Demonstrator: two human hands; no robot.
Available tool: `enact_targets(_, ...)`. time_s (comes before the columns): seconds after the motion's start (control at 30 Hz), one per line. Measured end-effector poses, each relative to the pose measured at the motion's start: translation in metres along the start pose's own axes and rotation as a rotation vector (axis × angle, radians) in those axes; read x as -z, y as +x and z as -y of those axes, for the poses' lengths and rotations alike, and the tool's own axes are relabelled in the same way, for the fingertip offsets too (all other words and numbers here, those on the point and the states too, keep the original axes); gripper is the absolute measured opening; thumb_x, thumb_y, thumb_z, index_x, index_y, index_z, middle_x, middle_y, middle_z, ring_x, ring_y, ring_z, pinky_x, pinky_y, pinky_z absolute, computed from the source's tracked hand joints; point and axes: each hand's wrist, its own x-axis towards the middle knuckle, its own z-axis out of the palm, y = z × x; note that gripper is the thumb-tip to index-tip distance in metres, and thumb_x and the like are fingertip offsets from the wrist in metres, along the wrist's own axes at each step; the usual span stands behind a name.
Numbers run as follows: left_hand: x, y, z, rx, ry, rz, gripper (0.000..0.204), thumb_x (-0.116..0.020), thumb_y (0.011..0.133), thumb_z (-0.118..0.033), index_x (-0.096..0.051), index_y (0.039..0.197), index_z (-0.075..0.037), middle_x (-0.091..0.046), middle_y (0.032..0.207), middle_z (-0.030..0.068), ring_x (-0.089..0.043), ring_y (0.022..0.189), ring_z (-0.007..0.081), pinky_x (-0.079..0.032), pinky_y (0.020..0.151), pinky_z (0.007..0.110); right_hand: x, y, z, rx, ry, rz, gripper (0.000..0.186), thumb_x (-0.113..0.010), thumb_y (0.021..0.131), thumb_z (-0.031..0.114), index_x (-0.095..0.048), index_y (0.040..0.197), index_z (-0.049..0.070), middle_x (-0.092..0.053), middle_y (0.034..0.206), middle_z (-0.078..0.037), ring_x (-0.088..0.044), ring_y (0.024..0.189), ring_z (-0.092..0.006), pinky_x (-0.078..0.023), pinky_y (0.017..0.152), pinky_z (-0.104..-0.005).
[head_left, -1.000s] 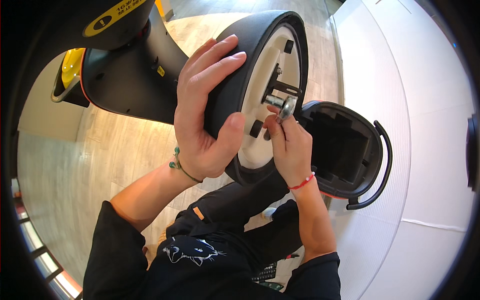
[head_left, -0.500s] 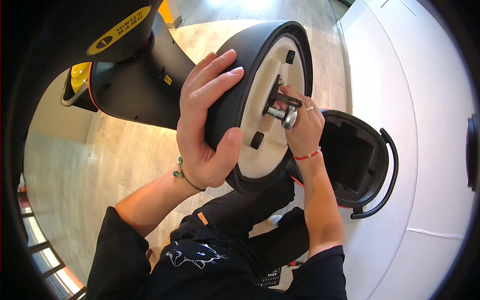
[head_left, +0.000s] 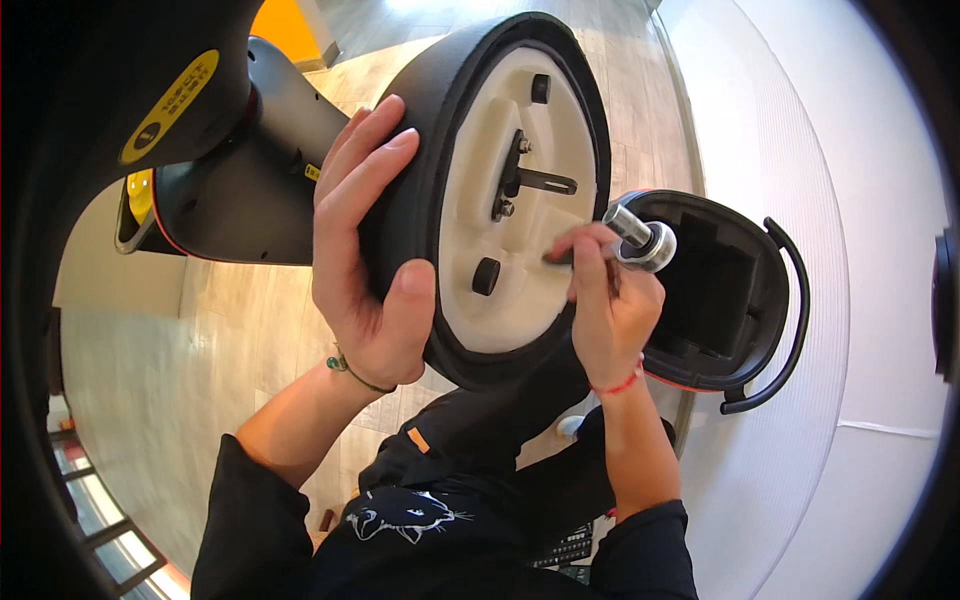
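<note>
My left hand [head_left: 375, 270] grips the side of a black padded seat [head_left: 408, 110], thumb near its rim, fingers over the outer surface. The seat's cream underside [head_left: 530, 285] faces me, with dark rubber pads [head_left: 487, 276] and a black slotted bracket [head_left: 545, 182] bolted on. My right hand [head_left: 615, 315] is closed around a silver socket wrench [head_left: 647, 247], just right of the underside and clear of the bracket. Its handle is mostly hidden by my fingers.
The scooter's black body [head_left: 240, 205] extends left. An open dark storage compartment [head_left: 710, 345] with a curved bar [head_left: 800, 310] lies right, beside a white wall [head_left: 870, 200]. A black toolkit [head_left: 565, 545] is partly visible below my legs, on the wooden floor [head_left: 230, 330].
The wrench has come away from the bracket, rightward and toward me, in my right hand. My left hand and the seat have shifted slightly left in the view.
</note>
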Motion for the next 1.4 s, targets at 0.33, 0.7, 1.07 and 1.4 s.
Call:
enact_targets(0.33,0.0,0.004,0.009,-0.09,-0.07,0.011,0.068,-0.051,0.1,-0.046,-0.047,0.139,0.009,-0.045,0.147,0.033,-0.045,0.138,0.0405,-0.032,0.116,0.048,0.019,-0.036,0.027,-0.432,0.471,0.219,0.026,-0.049,0.107,0.018,-0.061,0.104,-0.004,-0.052,0.067,-0.001,-0.044,0.061,-0.0054,-0.033,0.057,-0.023)
enact_targets(0.7,0.007,0.01,-0.031,0.263,0.019,0.126,0.07,-0.048,0.1,-0.049,-0.041,0.144,0.004,-0.036,0.153,0.0329,-0.044,0.14,0.0385,-0.033,0.117,0.047,-0.013,-0.027,0.068,-0.437,0.498,0.054,0.03,-0.039,0.108,0.017,-0.058,0.114,-0.005,-0.05,0.068,-0.002,-0.043,0.064,-0.0082,-0.032,0.062,-0.0229)
enact_targets(1.07,0.002,0.012,-0.026,0.183,-0.017,0.058,0.063,-0.052,0.099,-0.043,-0.047,0.14,0.005,-0.045,0.149,0.031,-0.042,0.14,0.0421,-0.029,0.118,0.051,-0.029,-0.034,0.078,-0.457,0.415,0.034,0.03,-0.037,0.109,0.019,-0.057,0.116,-0.002,-0.051,0.069,-0.003,-0.044,0.064,-0.0081,-0.034,0.06,-0.0231)
enact_targets(1.4,-0.001,0.013,-0.032,0.252,-0.001,0.043,0.064,-0.05,0.099,-0.044,-0.048,0.141,0.005,-0.044,0.15,0.0297,-0.04,0.142,0.0401,-0.028,0.119,0.05,-0.012,-0.028,0.064,-0.451,0.14,0.238,0.025,-0.049,0.108,0.019,-0.06,0.113,-0.003,-0.062,0.072,-0.005,-0.055,0.067,-0.0085,-0.045,0.064,-0.0251)
